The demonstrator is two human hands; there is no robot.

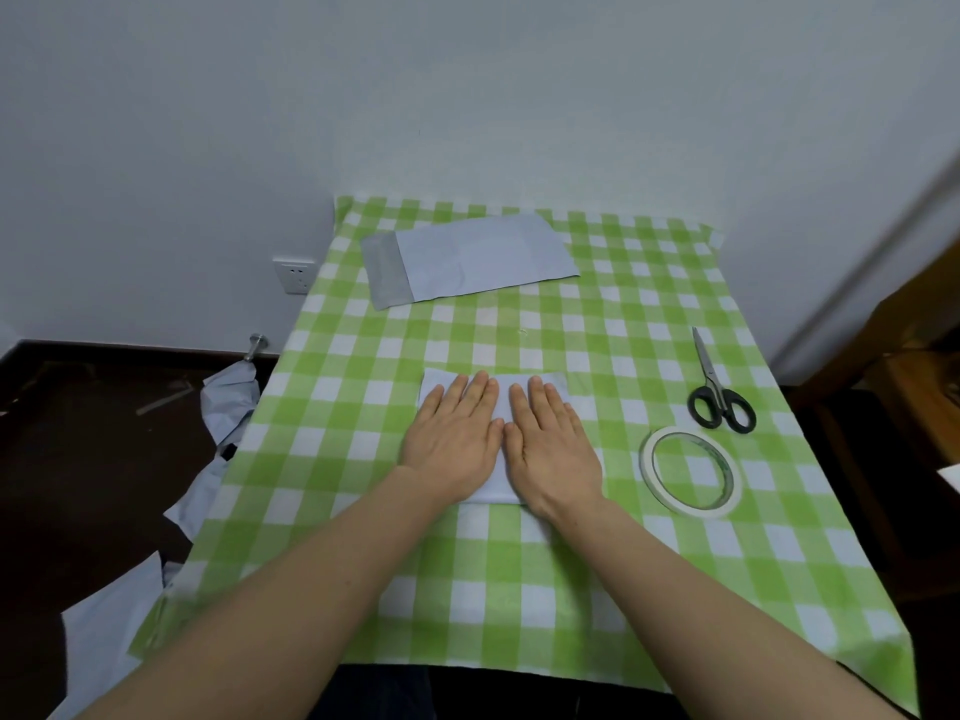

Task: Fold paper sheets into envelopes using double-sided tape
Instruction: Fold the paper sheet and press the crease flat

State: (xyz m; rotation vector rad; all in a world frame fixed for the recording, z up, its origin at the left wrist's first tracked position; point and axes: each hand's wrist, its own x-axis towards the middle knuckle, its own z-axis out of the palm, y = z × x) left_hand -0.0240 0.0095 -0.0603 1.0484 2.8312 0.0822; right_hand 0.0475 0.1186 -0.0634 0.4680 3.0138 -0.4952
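A folded white paper (503, 402) lies in the middle of the green checked tablecloth (363, 459). My left hand (457, 439) and my right hand (550, 444) lie flat on it side by side, fingers straight and pointing away from me, pressing it down. The hands cover most of the paper; only its far edge, a strip between the hands and its near edge show. A roll of double-sided tape (690, 470) lies flat to the right of my right hand. A stack of pale paper sheets (467, 259) rests at the far side of the table.
Black-handled scissors (719, 392) lie shut beyond the tape roll near the right edge. Crumpled paper scraps (228, 402) lie on the dark floor left of the table. A white wall with a socket (293, 275) stands behind.
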